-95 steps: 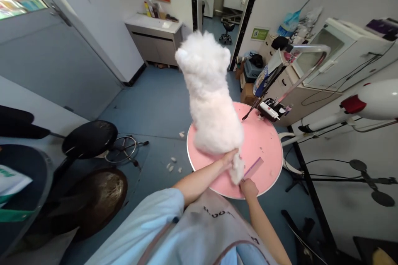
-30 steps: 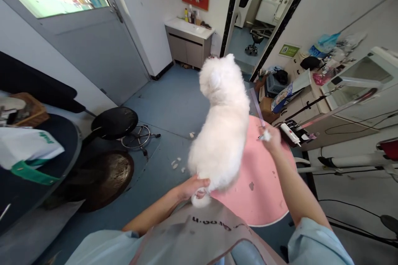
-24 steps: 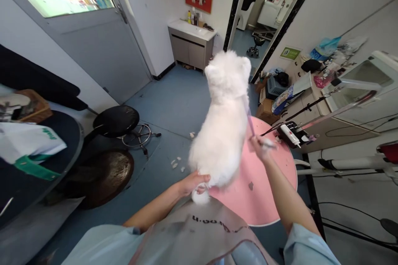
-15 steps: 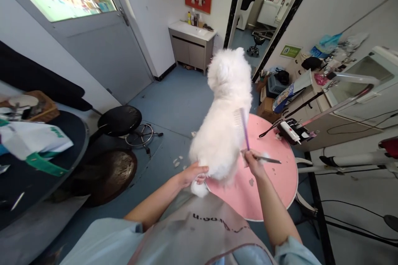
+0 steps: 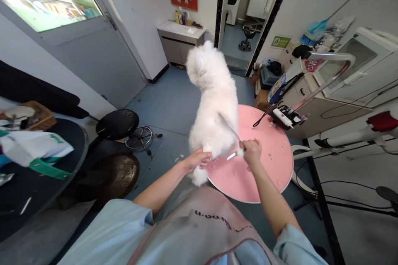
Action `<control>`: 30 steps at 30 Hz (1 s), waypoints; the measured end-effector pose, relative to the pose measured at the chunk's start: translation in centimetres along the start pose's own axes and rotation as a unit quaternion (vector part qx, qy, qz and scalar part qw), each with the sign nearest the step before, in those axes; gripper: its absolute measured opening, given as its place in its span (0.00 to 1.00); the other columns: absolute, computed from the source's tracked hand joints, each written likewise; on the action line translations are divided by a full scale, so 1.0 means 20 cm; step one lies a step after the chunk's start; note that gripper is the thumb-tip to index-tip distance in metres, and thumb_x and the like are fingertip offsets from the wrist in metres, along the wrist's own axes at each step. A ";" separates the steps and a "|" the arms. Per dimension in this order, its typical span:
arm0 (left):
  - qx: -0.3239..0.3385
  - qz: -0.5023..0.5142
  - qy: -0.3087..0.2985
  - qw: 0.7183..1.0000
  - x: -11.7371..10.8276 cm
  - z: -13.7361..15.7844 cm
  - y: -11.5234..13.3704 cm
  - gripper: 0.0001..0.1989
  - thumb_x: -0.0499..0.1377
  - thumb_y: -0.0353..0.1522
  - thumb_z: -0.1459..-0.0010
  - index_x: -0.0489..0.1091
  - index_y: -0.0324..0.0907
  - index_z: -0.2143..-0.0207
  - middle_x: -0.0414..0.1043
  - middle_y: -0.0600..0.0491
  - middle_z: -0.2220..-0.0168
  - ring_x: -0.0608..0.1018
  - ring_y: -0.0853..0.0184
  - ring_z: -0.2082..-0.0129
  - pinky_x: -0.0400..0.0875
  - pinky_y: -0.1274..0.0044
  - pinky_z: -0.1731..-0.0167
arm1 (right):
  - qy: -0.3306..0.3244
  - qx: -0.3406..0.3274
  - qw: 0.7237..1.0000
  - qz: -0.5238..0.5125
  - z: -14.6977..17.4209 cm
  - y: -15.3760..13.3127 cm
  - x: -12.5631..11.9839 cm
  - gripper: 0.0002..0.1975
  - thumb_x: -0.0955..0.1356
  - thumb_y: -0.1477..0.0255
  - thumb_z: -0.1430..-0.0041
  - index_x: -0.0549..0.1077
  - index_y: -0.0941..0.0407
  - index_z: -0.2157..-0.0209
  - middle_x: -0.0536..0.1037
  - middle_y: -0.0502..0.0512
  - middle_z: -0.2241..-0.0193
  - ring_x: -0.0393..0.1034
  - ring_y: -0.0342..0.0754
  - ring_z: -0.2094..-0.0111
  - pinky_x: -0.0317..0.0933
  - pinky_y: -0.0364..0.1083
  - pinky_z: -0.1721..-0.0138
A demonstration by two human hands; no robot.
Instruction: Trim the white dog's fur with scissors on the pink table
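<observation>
A fluffy white dog (image 5: 214,103) stands on the round pink table (image 5: 264,169), its back end toward me and its head turned left. My left hand (image 5: 198,160) is closed around the base of the dog's tail, and the tail's white tuft (image 5: 199,176) hangs below my fingers. Closed on a slim comb (image 5: 229,126), my right hand (image 5: 251,152) is at the dog's right hindquarter. The comb, seen nearly edge-on, lies against the fur and points up-left. A shiny metal blade-like piece (image 5: 231,156) shows beside that hand; its kind is unclear.
A tool holder (image 5: 284,116) with a white clipper-like device is at the table's right edge, beside a metal grooming arm (image 5: 329,78). On the left are a black stool (image 5: 118,124) and a dark table (image 5: 71,132) bearing a bag. A sink cabinet (image 5: 180,35) stands behind.
My right hand has turned, swinging the comb from upright to slanting left across the dog's rump. My left hand stays on the tail. The camera view has shifted somewhat.
</observation>
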State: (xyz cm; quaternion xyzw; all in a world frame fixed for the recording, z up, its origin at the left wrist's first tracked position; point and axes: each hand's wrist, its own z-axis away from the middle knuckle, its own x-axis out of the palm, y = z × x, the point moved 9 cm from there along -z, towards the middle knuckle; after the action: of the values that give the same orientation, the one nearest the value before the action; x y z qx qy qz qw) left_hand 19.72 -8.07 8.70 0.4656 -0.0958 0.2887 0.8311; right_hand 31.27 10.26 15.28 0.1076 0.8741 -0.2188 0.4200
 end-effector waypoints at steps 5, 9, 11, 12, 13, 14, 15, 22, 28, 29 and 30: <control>0.018 0.003 0.009 1.000 0.00 -0.01 0.04 0.30 0.67 0.45 0.62 0.49 0.43 0.69 0.45 0.67 0.84 0.47 0.81 0.87 0.42 0.84 0.85 | 0.009 0.068 0.997 0.039 -0.21 0.25 0.03 0.16 0.63 0.67 0.38 0.72 0.55 0.79 0.69 0.51 0.82 0.60 0.46 0.75 0.52 0.48 0.59; 0.013 0.000 0.000 1.000 0.00 0.02 0.03 0.33 0.68 0.49 0.65 0.50 0.43 0.69 0.45 0.68 0.84 0.46 0.82 0.86 0.41 0.84 0.85 | 0.033 0.150 0.988 0.023 -0.23 0.31 -0.02 0.22 0.59 0.66 0.35 0.69 0.54 0.81 0.66 0.52 0.84 0.59 0.48 0.76 0.52 0.48 0.63; 0.007 0.003 -0.015 1.000 0.00 0.03 0.01 0.34 0.68 0.50 0.65 0.50 0.43 0.70 0.44 0.68 0.85 0.46 0.81 0.86 0.39 0.83 0.84 | -0.005 0.064 0.998 0.012 -0.29 0.20 -0.02 0.21 0.60 0.66 0.35 0.71 0.53 0.80 0.66 0.52 0.83 0.60 0.48 0.75 0.53 0.49 0.61; 0.006 0.002 -0.023 1.000 0.01 0.04 0.01 0.34 0.68 0.50 0.65 0.49 0.43 0.70 0.44 0.67 0.85 0.46 0.81 0.86 0.39 0.83 0.84 | -0.044 -0.007 0.999 0.008 -0.33 0.12 -0.01 0.19 0.61 0.66 0.36 0.73 0.53 0.79 0.67 0.52 0.82 0.60 0.48 0.74 0.53 0.49 0.58; 0.005 0.001 -0.030 1.000 0.01 0.04 0.00 0.34 0.68 0.50 0.65 0.49 0.43 0.70 0.43 0.67 0.84 0.45 0.82 0.86 0.39 0.83 0.84 | -0.085 -0.076 0.993 0.009 -0.36 0.04 0.01 0.17 0.62 0.66 0.37 0.74 0.52 0.77 0.68 0.52 0.81 0.61 0.47 0.74 0.53 0.49 0.56; 0.006 0.000 -0.034 0.999 0.02 0.04 0.00 0.34 0.68 0.50 0.64 0.49 0.43 0.70 0.43 0.67 0.84 0.45 0.82 0.85 0.38 0.83 0.84 | -0.119 -0.129 0.984 0.019 -0.41 -0.01 0.02 0.15 0.63 0.66 0.37 0.76 0.52 0.76 0.69 0.52 0.80 0.61 0.47 0.73 0.52 0.49 0.54; 0.007 -0.001 -0.037 0.999 0.02 0.04 0.00 0.33 0.68 0.50 0.64 0.49 0.43 0.70 0.43 0.67 0.84 0.45 0.82 0.85 0.39 0.82 0.84 | -0.133 -0.157 0.978 0.040 -0.47 -0.04 0.02 0.15 0.63 0.67 0.38 0.76 0.52 0.76 0.69 0.51 0.80 0.60 0.46 0.73 0.51 0.49 0.54; 0.003 0.012 -0.085 0.996 0.07 0.00 0.01 0.34 0.67 0.53 0.64 0.51 0.43 0.71 0.45 0.67 0.84 0.46 0.81 0.85 0.40 0.82 0.83 | -0.138 -0.158 0.968 0.139 -0.88 0.13 -0.03 0.17 0.63 0.66 0.38 0.77 0.56 0.75 0.73 0.54 0.77 0.62 0.45 0.73 0.51 0.48 0.57; -0.003 0.050 -0.118 0.992 0.11 -0.03 -0.01 0.32 0.68 0.50 0.64 0.50 0.43 0.73 0.44 0.66 0.84 0.47 0.81 0.84 0.39 0.80 0.81 | -0.112 -0.136 0.968 0.181 -0.96 0.07 -0.21 0.18 0.61 0.69 0.39 0.75 0.57 0.79 0.69 0.55 0.82 0.60 0.48 0.75 0.53 0.48 0.64; -0.001 0.049 -0.128 0.991 0.13 -0.03 -0.01 0.30 0.67 0.48 0.62 0.50 0.43 0.74 0.44 0.66 0.84 0.47 0.81 0.84 0.39 0.80 0.81 | -0.181 -0.223 0.946 0.151 -0.92 -0.05 -0.17 0.16 0.62 0.70 0.41 0.76 0.55 0.79 0.70 0.54 0.82 0.61 0.47 0.75 0.54 0.48 0.61; 0.001 0.043 -0.136 0.990 0.15 -0.03 -0.01 0.27 0.66 0.46 0.61 0.50 0.43 0.75 0.44 0.65 0.84 0.48 0.81 0.84 0.40 0.80 0.81 | -0.246 -0.293 0.915 0.132 -0.87 -0.16 -0.13 0.14 0.63 0.72 0.42 0.76 0.54 0.78 0.71 0.53 0.81 0.62 0.46 0.74 0.53 0.48 0.58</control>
State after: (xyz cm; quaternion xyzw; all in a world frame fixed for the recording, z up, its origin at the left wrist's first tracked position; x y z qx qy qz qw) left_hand 22.19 -6.42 9.50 0.4970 -0.2280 0.2583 0.7964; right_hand 19.79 15.72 27.80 0.0368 0.7463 0.0846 0.6591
